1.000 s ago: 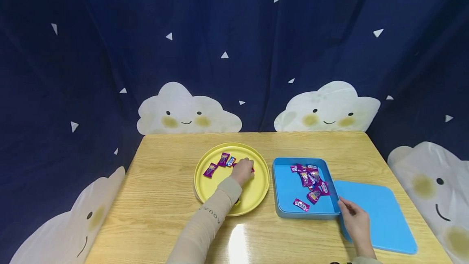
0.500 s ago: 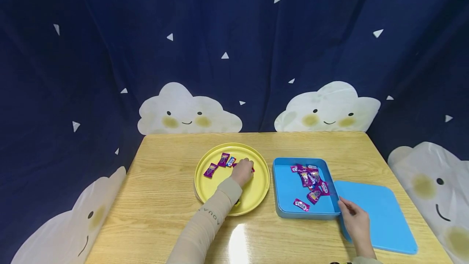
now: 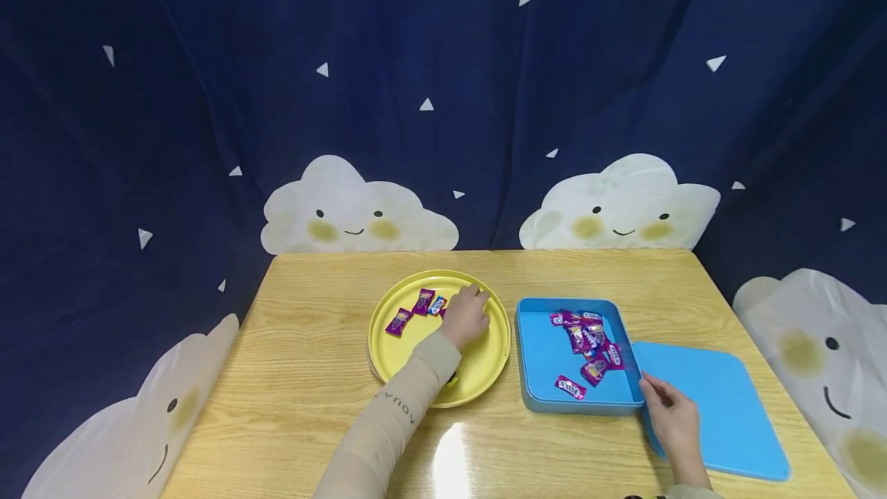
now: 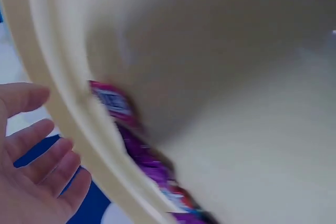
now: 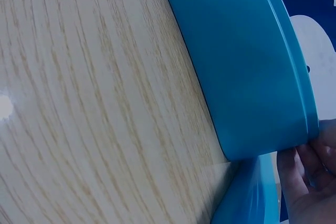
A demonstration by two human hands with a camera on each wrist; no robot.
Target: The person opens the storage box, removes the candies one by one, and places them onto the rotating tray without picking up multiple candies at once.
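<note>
My left hand (image 3: 466,316) is above the right part of a round yellow plate (image 3: 478,380), fingers loosely spread and nothing between them. In the left wrist view a pink-wrapped candy (image 4: 115,104) and a purple-wrapped candy (image 4: 140,153) lie just inside the plate's rim, apart from the fingers. More wrapped candies (image 3: 399,322) sit at the plate's upper left; the hand partly hides one. My right hand (image 3: 674,420) pinches the near right corner of a blue square box (image 3: 543,364), thumb and fingers at its rim. A pile of wrapped candies (image 3: 585,337) lies in the box.
A flat blue lid (image 3: 734,414) lies on the wooden table (image 3: 305,406), right of the box and partly under my right hand. Behind the table hangs a dark blue curtain (image 3: 388,37) with white clouds.
My left hand has lifted a little up and right over the plate, its fingers uncurling. The right hand and the box have stayed put.
</note>
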